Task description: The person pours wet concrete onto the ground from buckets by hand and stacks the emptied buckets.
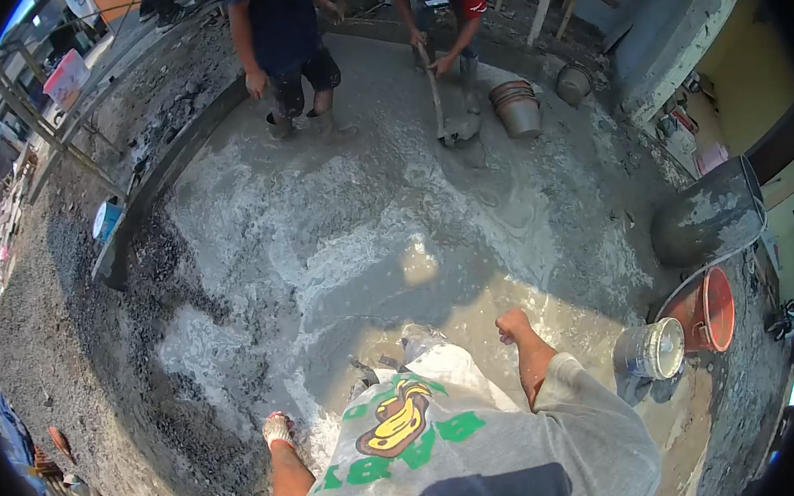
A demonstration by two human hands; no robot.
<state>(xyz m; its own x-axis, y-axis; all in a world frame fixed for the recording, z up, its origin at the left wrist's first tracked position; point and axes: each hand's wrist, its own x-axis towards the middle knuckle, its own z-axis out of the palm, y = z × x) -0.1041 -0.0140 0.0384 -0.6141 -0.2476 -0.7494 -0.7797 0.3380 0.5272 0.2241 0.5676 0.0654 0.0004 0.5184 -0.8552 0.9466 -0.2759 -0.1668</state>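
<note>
My right hand (pixel 514 326) is held out over the wet grey cement (pixel 363 208), its fingers curled in and nothing visible in them. Low on the left, my left hand (pixel 277 428) looks pale and smeared near the edge of the wet mix; its fingers are too unclear to read. Between my hands, below my printed grey shirt (pixel 521 454), my lower legs and a foot show in part. A whitish bucket (pixel 652 350) stands to the right of my right hand.
One person (pixel 279 24) stands in the cement; another (pixel 434 8) bends over a shovel (pixel 437 93). Stacked buckets (pixel 519 113), a dark drum (pixel 709 215) and an orange bucket (pixel 705 310) are at the right. A long board (pixel 170 170) edges the left side.
</note>
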